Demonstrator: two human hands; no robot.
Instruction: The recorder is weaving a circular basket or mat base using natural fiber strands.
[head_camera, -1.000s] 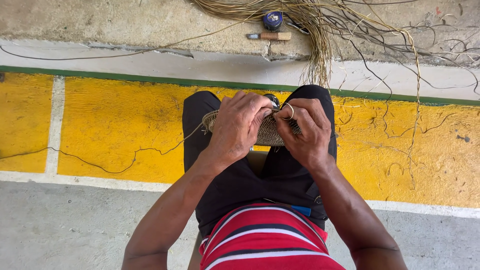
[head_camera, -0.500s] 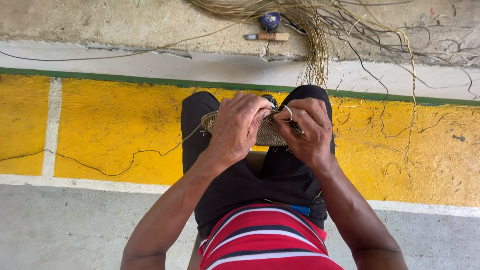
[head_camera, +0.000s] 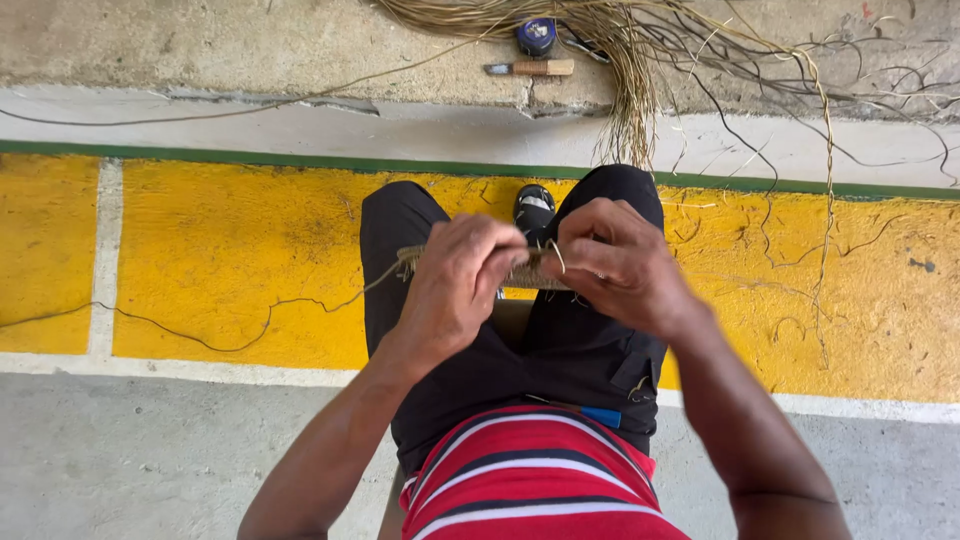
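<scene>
A small flat woven piece (head_camera: 530, 275) of tan fibre rests over my knees, mostly hidden by my hands. My left hand (head_camera: 462, 280) closes on its left part, fingers curled over the top. My right hand (head_camera: 612, 262) grips its right end and pinches a thin strand that loops up between both hands. A loose strand (head_camera: 300, 305) trails from the piece leftward across the yellow floor. I sit in black trousers and a red striped shirt.
A bundle of long dry fibres (head_camera: 630, 60) lies on the raised concrete ledge ahead and hangs over its edge. Beside it are a wooden-handled knife (head_camera: 530, 68) and a small dark blue round object (head_camera: 536, 35). Thin strands scatter over the yellow-painted floor on the right.
Both hands have shifted slightly while working the strand; they sit closer together over the woven piece. The view has tilted a little.
</scene>
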